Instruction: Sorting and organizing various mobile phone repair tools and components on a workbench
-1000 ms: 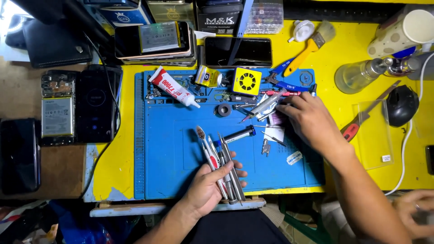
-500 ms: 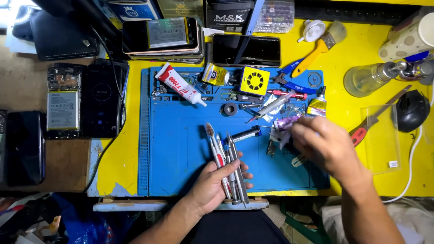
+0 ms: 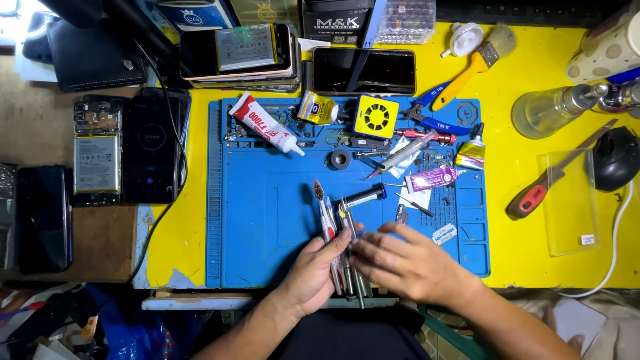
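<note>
A bundle of slim metal hand tools [image 3: 340, 240], some with red-and-white handles and one with a dark brush-like tip, lies lengthwise across the near half of the blue silicone work mat [image 3: 267, 213], tips pointing away from the person. The left hand [image 3: 313, 270] has its grip closed around the lower part of the bundle, thumb over the top and fingers wrapped beneath, so the handles run through the palm and stick out toward the near edge of the mat. The right hand [image 3: 407, 260] lies just beside it, palm down; its grip is half open, fingers extended leftward, fingertips [image 3: 357, 243] touching the shafts of the same bundle. Whether it pinches a single tool cannot be told.

Just beyond the bundle's tips lies a short black cylindrical tool with a silver end [image 3: 365, 196]. Further out on the mat are a small black ring [image 3: 340, 159], a syringe [image 3: 400, 153], a purple flat packet [image 3: 432, 179] and a white-and-red glue tube [image 3: 265, 123]. A square yellow fan-like unit [image 3: 377, 117] sits at the mat's far edge. The mat rests on a yellow worktop [image 3: 533, 267], where a red-handled tool [image 3: 533, 197] lies to the right and a yellow-handled brush [image 3: 477, 60] lies at the far side. Several phones [image 3: 157, 147] lie to the left.
</note>
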